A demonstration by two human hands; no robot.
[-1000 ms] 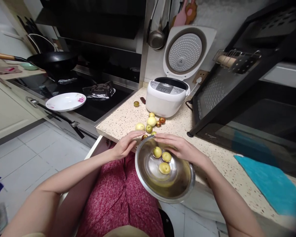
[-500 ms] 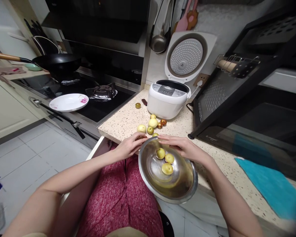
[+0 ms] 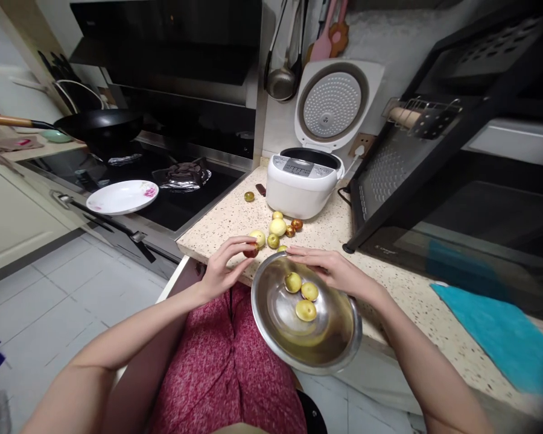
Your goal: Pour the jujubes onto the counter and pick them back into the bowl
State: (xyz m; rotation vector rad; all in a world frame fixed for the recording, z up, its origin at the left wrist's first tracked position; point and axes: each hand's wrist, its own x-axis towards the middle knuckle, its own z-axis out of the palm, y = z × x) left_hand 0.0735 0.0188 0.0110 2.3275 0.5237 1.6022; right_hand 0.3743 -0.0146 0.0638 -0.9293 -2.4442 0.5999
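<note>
My left hand pinches a reddish-brown jujube between thumb and fingers, just left of a steel bowl. With the fingers of my right hand over its far rim, the bowl is held tilted toward me at the counter's front edge. Inside it lie three yellow-green jujubes. Beyond the rim, several pale green jujubes sit grouped on the counter, beside two brown ones. A single green jujube lies farther back. The bowl partly hides one of the green ones.
An open white rice cooker stands behind the fruit on the speckled counter. On the right are a black oven and a turquoise cloth. To the left, a floral plate and black wok rest on the stove.
My left hand has moved left, away from the bowl's rim, and the brown jujube now shows in its fingers. My right hand stays on the bowl; the view has shifted slightly.
</note>
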